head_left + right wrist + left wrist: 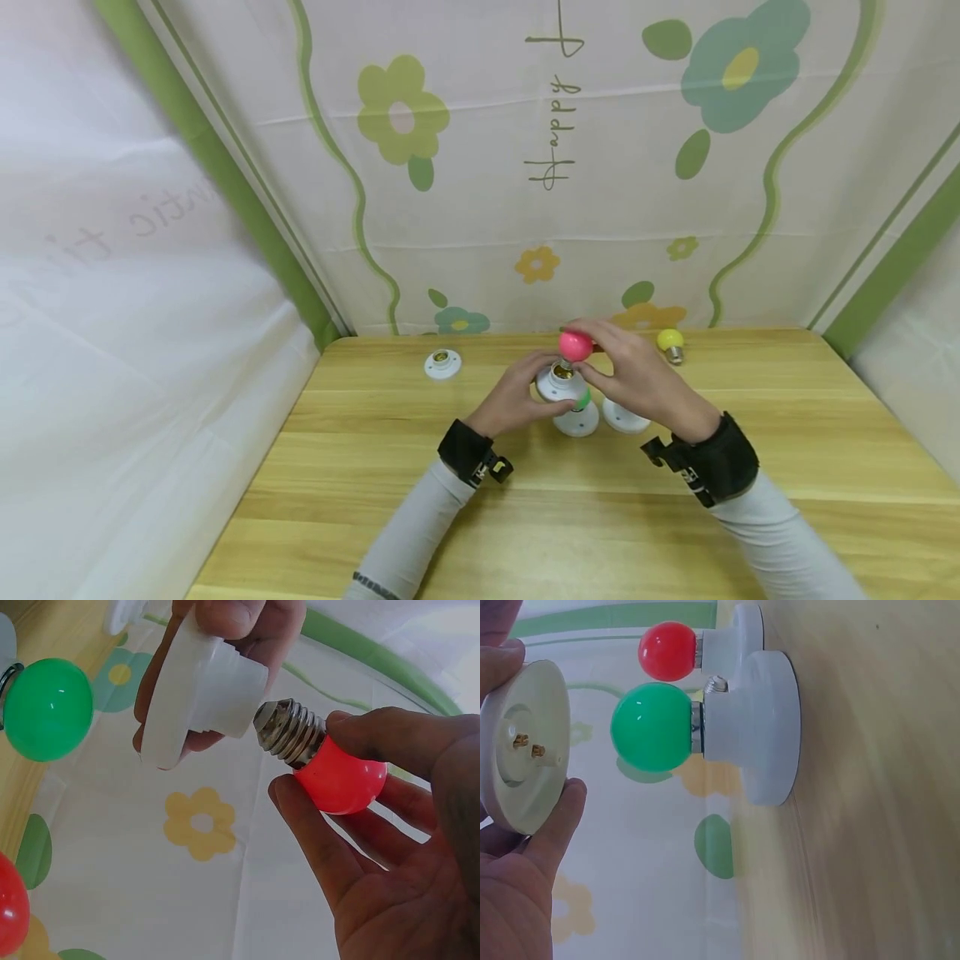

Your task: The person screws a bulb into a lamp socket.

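Observation:
My left hand (513, 398) grips a white round lamp holder (553, 387) by its rim, lifted above the table with its brass-lined mouth up. Its hollow underside with two brass terminals shows in the left wrist view. With thumb and fingers, my right hand (641, 382) holds a pinkish-red light bulb (345, 778), its metal screw end pointing at the holder's mouth with a small gap between. Just below the lifted holder, a green bulb (652, 727) sits in a second lamp holder (576, 422) on the table. Beside it a red bulb (667, 651) stands in a third holder (625, 417).
A bulbless white lamp holder (442, 364) lies at the back left of the wooden table (525, 533). At the back right lies a loose yellow bulb (670, 339). A flower-printed curtain (465, 217) hangs behind the table's far edge.

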`<state>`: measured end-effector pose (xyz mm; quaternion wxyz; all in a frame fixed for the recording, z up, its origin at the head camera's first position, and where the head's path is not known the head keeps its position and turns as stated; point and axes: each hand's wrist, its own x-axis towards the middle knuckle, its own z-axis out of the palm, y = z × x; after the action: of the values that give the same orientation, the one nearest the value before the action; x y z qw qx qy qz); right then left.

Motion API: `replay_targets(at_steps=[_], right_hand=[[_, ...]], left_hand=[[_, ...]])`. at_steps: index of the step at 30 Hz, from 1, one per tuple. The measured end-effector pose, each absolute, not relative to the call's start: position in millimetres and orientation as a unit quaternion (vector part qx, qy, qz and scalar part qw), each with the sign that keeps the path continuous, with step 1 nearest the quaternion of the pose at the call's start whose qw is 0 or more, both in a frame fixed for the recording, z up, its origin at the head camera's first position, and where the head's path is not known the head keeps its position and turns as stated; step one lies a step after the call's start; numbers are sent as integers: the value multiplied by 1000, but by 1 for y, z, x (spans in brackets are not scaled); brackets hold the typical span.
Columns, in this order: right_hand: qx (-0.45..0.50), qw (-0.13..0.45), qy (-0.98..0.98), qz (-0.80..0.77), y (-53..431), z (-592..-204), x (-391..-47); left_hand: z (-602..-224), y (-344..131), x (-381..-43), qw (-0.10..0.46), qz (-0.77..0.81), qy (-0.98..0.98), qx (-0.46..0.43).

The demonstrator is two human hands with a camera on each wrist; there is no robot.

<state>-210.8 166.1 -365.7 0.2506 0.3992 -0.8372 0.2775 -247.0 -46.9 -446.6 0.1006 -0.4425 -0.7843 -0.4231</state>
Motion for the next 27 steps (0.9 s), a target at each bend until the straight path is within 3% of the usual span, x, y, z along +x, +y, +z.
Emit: replay_targets(at_steps=[20,27], right_hand=[[419,233,-835,271,158,-374,-210],[424,226,-837,264,158,-375,-209]], left_hand=[[-442,-43,-242,109,-426,-770,-463],[-421,-44,-225,127,-442,-758,-463]])
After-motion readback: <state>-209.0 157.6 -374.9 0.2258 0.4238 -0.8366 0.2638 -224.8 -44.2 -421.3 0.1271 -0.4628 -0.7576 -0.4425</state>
